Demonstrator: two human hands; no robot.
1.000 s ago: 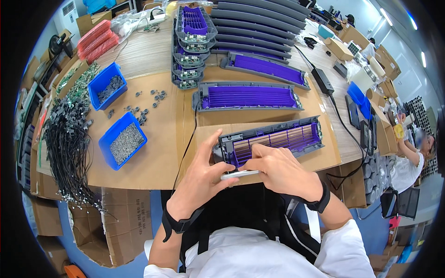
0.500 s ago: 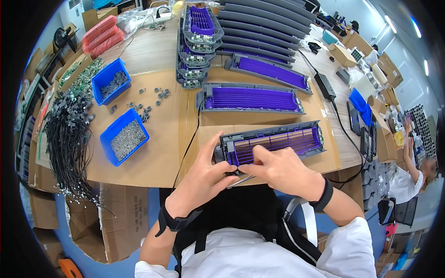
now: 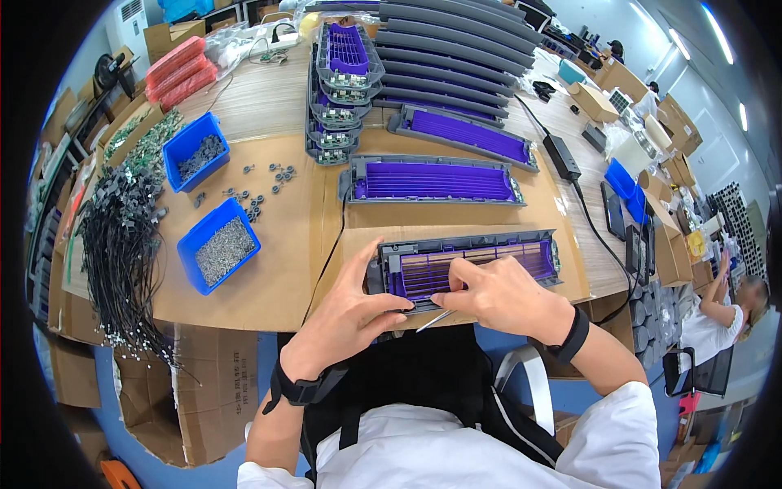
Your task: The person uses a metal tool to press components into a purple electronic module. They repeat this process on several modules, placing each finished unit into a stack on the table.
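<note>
A long grey housing with a purple slatted panel (image 3: pixel 533 254) lies in front of me at the table's near edge. My left hand (image 3: pixel 338 318) grips its left end, with fingers behind and the thumb on the near corner. Over the near side, my right hand (image 3: pixel 509 300) is closed, its thumb and fingertip pinched together just right of my left thumb. From under it a thin metal shaft (image 3: pixel 432 321) sticks out toward the lower left; the rest of this tool is hidden in the hand. Anything small between the right fingertips cannot be made out.
Two more purple-and-grey housings (image 3: pixel 440 181) lie beyond, with stacked ones (image 3: pixel 334 122) behind. To the left stand a blue bin of screws (image 3: pixel 224 251), a blue bin of dark small parts (image 3: pixel 195 155), loose rollers (image 3: pixel 281 175) and black cables (image 3: pixel 122 236). A black power adapter (image 3: pixel 562 159) lies right.
My right fingertips have moved slightly right, away from my left thumb, and a gap now shows between them. The housing sits more level in the view, which has shifted a little.
</note>
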